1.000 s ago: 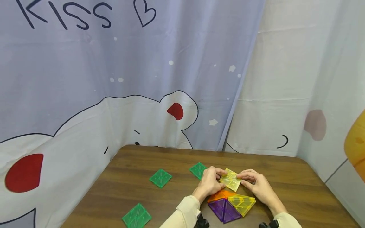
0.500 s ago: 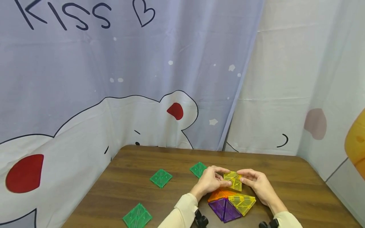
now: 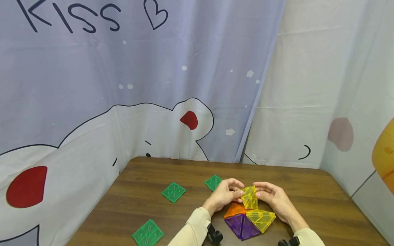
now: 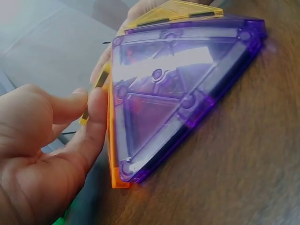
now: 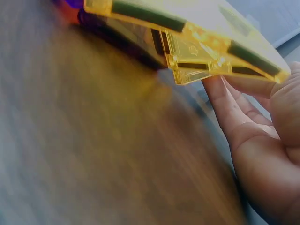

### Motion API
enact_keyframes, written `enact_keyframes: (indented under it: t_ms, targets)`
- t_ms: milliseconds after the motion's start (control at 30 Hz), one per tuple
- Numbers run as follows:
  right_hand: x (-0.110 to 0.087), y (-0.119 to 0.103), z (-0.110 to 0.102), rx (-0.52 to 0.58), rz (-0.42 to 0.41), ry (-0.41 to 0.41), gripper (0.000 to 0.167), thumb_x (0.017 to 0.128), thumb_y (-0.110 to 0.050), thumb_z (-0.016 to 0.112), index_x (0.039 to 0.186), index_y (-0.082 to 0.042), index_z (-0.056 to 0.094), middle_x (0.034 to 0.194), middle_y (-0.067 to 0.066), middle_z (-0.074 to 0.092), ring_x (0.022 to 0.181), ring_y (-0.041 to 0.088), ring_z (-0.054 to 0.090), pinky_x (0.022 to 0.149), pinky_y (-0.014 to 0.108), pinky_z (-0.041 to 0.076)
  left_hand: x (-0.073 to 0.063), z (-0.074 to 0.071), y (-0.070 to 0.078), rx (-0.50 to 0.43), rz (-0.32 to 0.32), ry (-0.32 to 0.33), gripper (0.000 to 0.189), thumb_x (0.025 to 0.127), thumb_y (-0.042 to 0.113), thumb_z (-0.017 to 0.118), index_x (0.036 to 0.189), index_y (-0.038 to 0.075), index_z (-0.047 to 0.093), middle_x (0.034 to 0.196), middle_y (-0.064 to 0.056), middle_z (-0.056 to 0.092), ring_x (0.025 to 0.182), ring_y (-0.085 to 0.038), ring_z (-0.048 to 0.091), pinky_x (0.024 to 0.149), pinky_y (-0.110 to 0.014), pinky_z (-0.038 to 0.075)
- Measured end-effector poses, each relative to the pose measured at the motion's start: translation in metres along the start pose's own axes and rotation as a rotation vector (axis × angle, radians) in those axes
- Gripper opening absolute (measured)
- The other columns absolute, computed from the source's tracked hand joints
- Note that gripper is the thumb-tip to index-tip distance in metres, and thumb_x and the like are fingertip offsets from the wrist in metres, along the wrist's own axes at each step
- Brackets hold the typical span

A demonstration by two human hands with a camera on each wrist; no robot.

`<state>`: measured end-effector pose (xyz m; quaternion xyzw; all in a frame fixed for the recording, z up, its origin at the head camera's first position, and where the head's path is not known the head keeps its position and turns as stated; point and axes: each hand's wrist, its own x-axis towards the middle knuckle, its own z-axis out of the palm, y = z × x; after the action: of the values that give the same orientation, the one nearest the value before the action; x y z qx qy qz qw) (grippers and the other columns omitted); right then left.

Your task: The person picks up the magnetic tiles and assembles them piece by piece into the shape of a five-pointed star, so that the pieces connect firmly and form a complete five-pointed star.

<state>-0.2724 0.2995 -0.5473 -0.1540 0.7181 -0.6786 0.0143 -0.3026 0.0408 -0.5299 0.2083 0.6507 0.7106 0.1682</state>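
A clear yellow magnetic tile is held tilted just above a group of tiles. My left hand pinches its left edge; in the left wrist view thumb and finger grip a narrow yellow edge. My right hand has thumb and index finger at the tile's right edge, fingertips partly hidden in the right wrist view. Below lie joined tiles: orange, purple with a seam down it, and another yellow tile. Whether the held tile touches them I cannot tell.
Green tiles lie apart on the wooden table: one at the front left, one farther back, and one beside my left hand. Printed curtains hang behind the table.
The held yellow tile has been turned between both hands and brought slightly down toward the joined tiles. My left hand has shifted a little left. The other tiles have stayed put.
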Motion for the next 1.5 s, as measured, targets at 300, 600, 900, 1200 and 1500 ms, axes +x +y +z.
enact_keyframes:
  t_ms: [300,600,900,1200,1500]
  targets:
    - [0.001,-0.002,0.002,0.100,0.019,-0.082,0.058,0.110,-0.002,0.067,0.159,0.016,0.041,0.125,0.011,0.076,0.110,0.017,0.077,0.095,0.034,0.065,0.000,-0.004,0.000,0.006,-0.037,-0.045,0.018,0.107,-0.005,0.068,0.126,-0.004,0.071,0.095,-0.010,0.074,0.072,-0.015,0.072,0.072,-0.025,0.065]
    - [0.001,-0.003,0.005,0.071,0.001,-0.082,0.058,0.111,-0.002,0.066,0.158,0.019,0.040,0.126,0.015,0.076,0.109,0.017,0.078,0.095,0.032,0.065,-0.003,-0.016,0.009,0.323,0.017,-0.043,0.015,0.108,0.011,0.073,0.120,0.007,0.081,0.097,-0.002,0.079,0.086,-0.013,0.072,0.081,-0.028,0.061]
    - [0.003,-0.002,0.005,0.044,-0.036,-0.140,0.054,0.112,-0.001,0.063,0.156,0.021,0.041,0.133,0.015,0.076,0.116,0.017,0.077,0.100,0.032,0.063,-0.007,-0.022,0.012,0.439,0.040,-0.085,0.012,0.105,0.014,0.077,0.116,0.011,0.083,0.097,0.002,0.078,0.085,-0.005,0.067,0.080,-0.022,0.054]
    - [0.004,-0.004,0.007,-0.022,-0.010,-0.168,0.052,0.112,-0.004,0.063,0.156,0.019,0.046,0.142,0.024,0.071,0.120,0.016,0.076,0.102,0.032,0.062,-0.008,-0.024,0.009,0.407,0.046,-0.096,0.021,0.105,0.013,0.077,0.126,0.008,0.081,0.102,0.002,0.076,0.090,-0.007,0.067,0.080,-0.022,0.054]
    - [0.004,-0.002,0.005,-0.020,-0.009,-0.199,0.046,0.115,-0.006,0.059,0.154,0.017,0.051,0.150,0.018,0.069,0.124,0.014,0.074,0.103,0.033,0.062,-0.005,-0.025,0.006,0.408,0.055,-0.118,0.028,0.103,0.010,0.079,0.131,0.008,0.079,0.103,0.002,0.077,0.090,-0.005,0.068,0.082,-0.021,0.056]
